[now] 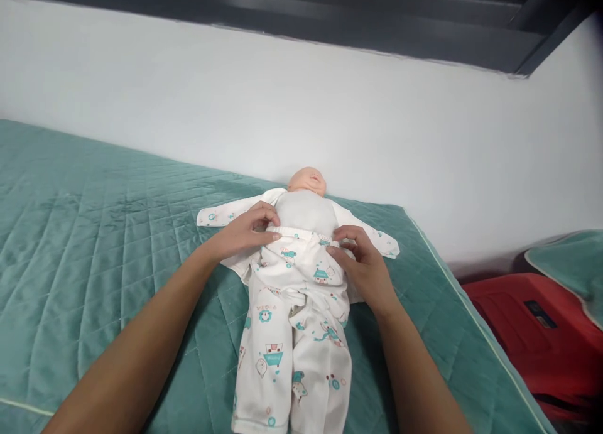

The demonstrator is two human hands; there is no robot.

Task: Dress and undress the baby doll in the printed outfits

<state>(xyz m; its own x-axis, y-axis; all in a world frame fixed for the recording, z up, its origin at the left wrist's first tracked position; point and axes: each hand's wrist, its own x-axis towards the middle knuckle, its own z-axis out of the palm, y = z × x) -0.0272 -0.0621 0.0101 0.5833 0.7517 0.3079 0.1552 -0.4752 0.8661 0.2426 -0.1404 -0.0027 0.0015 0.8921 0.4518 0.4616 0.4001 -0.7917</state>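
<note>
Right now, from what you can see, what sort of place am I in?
Possibly a bedroom or a childcare practice room; I can't tell which. A green quilted cover reaches a white wall, and on it lies a doll with printed baby pants.

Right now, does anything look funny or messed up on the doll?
Yes, the white shirt looks odd: it lies open, so the doll's pale chest is uncovered, and no hands show at its sleeve ends. I see nothing spilled.
</note>
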